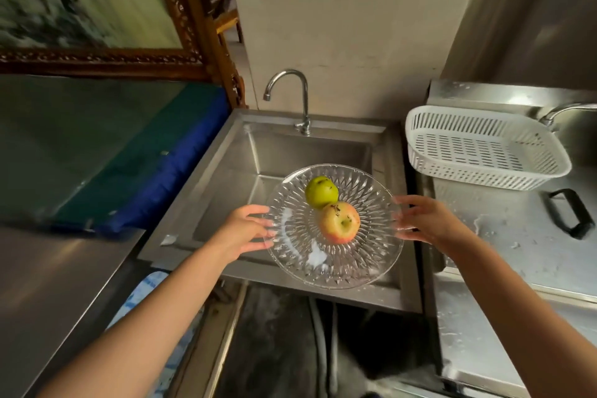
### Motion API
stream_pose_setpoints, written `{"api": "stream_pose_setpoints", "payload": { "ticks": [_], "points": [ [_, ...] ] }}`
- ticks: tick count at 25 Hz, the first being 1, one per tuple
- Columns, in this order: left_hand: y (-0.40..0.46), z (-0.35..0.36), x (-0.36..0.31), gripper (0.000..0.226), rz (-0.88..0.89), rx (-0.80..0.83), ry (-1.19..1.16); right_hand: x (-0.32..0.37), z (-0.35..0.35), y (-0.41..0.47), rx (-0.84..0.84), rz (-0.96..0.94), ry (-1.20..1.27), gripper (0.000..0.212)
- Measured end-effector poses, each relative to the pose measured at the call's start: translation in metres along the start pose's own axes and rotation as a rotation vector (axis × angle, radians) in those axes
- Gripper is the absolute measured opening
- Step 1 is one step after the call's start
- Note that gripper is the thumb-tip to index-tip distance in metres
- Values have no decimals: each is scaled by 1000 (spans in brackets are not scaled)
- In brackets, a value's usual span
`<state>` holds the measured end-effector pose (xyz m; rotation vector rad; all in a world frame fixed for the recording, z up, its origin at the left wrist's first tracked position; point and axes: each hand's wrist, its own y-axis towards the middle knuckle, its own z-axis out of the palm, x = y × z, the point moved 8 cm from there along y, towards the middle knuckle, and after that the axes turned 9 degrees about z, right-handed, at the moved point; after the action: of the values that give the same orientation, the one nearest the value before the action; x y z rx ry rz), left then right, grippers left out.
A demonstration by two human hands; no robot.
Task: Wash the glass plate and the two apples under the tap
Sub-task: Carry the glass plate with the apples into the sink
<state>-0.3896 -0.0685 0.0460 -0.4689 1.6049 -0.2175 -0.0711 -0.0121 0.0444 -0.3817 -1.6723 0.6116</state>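
Steel sink (226,178) below glass plate (336,271), both hands' grip on its rim.

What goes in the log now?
both hands hold glass plate | two apples on it | tap dry

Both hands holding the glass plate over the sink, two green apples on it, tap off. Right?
Not quite: only one apple is green; the other is red-yellow. The head view shows it. The rest stands: left hand and right hand hold the plate over the sink, tap off.
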Motion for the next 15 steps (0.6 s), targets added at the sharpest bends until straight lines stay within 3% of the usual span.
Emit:
{"api": "stream_pose_setpoints", "payload": {
  "ticks": [8, 15],
  "points": [
    [39, -58, 1, 51, -18, 0, 4, 36, 54, 26, 35, -16, -77, 42],
    [125, -80, -20, 51, -14, -83, 76, 82, 77, 116, 52, -47, -83, 39]
  ]
}}
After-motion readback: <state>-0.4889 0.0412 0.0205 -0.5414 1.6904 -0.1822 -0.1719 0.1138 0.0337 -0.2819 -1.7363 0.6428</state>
